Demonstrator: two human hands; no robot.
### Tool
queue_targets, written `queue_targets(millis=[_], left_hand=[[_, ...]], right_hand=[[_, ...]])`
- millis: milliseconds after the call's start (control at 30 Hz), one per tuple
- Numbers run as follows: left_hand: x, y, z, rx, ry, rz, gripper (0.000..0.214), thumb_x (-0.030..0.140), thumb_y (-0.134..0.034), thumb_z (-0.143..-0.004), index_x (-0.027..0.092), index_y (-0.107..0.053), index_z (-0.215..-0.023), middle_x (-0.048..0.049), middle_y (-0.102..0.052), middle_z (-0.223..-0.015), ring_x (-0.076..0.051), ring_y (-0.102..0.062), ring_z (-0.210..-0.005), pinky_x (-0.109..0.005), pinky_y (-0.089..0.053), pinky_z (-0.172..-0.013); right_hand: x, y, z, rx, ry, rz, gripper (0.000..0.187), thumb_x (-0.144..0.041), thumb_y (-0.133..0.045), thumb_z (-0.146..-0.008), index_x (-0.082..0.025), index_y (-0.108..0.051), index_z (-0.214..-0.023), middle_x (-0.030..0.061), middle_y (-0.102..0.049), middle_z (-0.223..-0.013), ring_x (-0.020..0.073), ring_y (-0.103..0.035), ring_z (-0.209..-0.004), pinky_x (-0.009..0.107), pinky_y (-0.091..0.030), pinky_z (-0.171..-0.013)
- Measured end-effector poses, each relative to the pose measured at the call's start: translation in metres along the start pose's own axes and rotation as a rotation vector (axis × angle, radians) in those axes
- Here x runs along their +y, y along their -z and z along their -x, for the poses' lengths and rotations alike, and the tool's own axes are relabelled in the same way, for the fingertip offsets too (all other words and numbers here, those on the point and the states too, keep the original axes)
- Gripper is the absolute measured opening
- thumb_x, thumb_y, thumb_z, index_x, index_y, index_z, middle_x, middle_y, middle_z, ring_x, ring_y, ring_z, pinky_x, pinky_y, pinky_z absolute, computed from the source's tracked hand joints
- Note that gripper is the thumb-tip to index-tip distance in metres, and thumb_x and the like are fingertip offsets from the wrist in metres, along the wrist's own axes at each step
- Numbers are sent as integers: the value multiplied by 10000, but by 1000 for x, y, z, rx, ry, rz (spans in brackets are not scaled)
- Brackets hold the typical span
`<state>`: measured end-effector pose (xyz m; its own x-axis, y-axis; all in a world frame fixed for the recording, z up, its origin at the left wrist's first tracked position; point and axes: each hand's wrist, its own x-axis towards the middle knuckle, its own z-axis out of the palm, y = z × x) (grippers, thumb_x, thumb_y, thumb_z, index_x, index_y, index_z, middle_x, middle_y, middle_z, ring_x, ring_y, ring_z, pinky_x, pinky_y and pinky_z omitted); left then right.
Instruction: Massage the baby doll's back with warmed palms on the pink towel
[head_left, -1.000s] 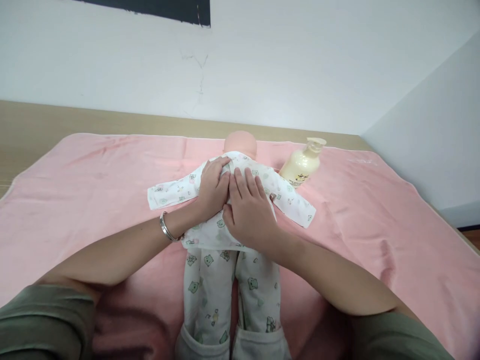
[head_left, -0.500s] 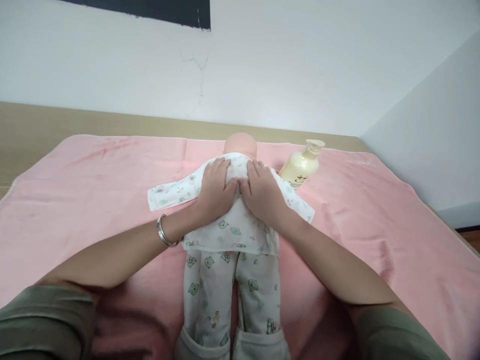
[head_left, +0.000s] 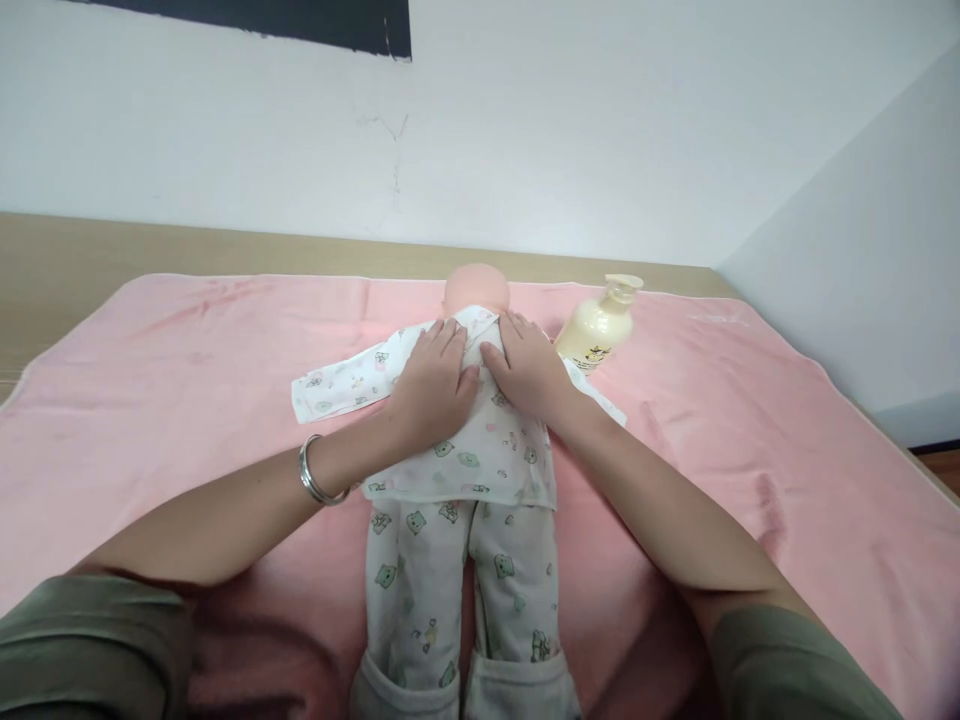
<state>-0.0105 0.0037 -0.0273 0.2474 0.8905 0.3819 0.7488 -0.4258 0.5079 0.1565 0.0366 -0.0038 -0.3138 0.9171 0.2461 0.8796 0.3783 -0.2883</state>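
Note:
A baby doll (head_left: 477,288) lies on a pink blanket (head_left: 187,400), its head at the far end and its face out of sight. It wears a white printed shirt (head_left: 495,460) with the sleeves spread out, and matching trousers (head_left: 431,590) with feet. My left hand (head_left: 435,390) rests flat on the left side of the shirt's upper part, fingers stretched toward the head. On the other side, my right hand (head_left: 529,370) lies flat near the right shoulder, its thumb apart from the fingers. A strip of shirt shows between the hands.
A pale yellow pump bottle (head_left: 600,325) leans beside the doll's right sleeve. Behind the blanket runs a wooden surface (head_left: 300,245), which meets a white wall (head_left: 562,130). A silver bracelet (head_left: 315,472) circles my left wrist.
The thumbs, which met in the middle, are now apart. My right hand has slid slightly up and outward over the shirt, and the cloth near the collar has creased.

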Motion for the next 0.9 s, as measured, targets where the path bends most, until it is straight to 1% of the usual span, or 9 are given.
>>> queue_targets(millis=[100,233,333,467,533,633,733,833,900], left_hand=[[-14,2,-17,8,49,55,529,381,-421,-931,95,-547,-1358,-205,-549,-1489,-388,-429,-1458,-613,-296,-1258],[-21,12,-32,-6,82,77,387,420,-434,-929,180,-634,-1158,-163,-684,-1247,-360,-577,-1258,-560,-409,-1179],[-8,19,-23,-65,122,-70,409,377,-385,-955,123,-631,-1160,-204,-671,-1259,-373,-588,-1257,-564,-447,-1141],[13,22,0,-71,-11,-244,512,321,-328,-992,24,-539,-1352,-238,-551,-1473,-364,-465,-1442,-544,-391,-1221],[17,22,4,-81,-35,-258,523,302,-317,-997,20,-509,-1393,-222,-520,-1517,-340,-428,-1481,-521,-366,-1251],[11,24,-7,-117,-12,-229,435,262,-303,-985,79,-597,-1249,-195,-611,-1409,-306,-520,-1393,-485,-422,-1204],[-1,29,-26,-161,94,-190,374,300,-289,-990,144,-620,-1065,-170,-688,-1222,-300,-633,-1179,-474,-515,-1054],[-6,29,-33,-190,186,-160,410,378,-263,-1007,166,-614,-1007,-145,-711,-1102,-296,-665,-1013,-480,-554,-931],[-3,27,-26,-152,148,-198,447,372,-247,-1013,137,-623,-1066,-169,-704,-1135,-314,-654,-1075,-501,-537,-982]], right_hand=[[-22,-3,23,54,21,58,590,-355,-305,-1033,34,-493,-1435,287,-528,-1494,408,-466,-1437,586,-351,-1222],[-44,-6,45,34,135,35,586,-281,-280,-1040,16,-397,-1531,250,-376,-1629,370,-284,-1566,565,-247,-1297],[-34,-7,32,4,106,-64,595,-278,-266,-1034,1,-381,-1546,207,-346,-1658,333,-245,-1587,548,-219,-1315],[-7,-8,4,33,-11,-125,594,-357,-337,-1008,-12,-480,-1469,220,-467,-1578,355,-374,-1520,586,-288,-1274],[-5,-9,4,57,-16,-115,574,-367,-328,-1012,-31,-515,-1437,224,-520,-1532,363,-425,-1484,605,-312,-1254],[-23,-10,23,90,18,-41,599,-338,-302,-1024,20,-452,-1481,265,-480,-1551,386,-401,-1497,605,-305,-1255],[-43,-9,43,76,103,17,620,-317,-308,-1026,30,-387,-1534,267,-366,-1628,404,-285,-1558,592,-262,-1280],[-41,-5,38,2,146,-19,614,-296,-323,-1006,-32,-390,-1556,203,-333,-1665,370,-234,-1585,580,-242,-1295],[-27,-4,23,-32,102,-73,626,-298,-324,-989,-32,-395,-1551,189,-343,-1663,342,-262,-1580,566,-249,-1297]])
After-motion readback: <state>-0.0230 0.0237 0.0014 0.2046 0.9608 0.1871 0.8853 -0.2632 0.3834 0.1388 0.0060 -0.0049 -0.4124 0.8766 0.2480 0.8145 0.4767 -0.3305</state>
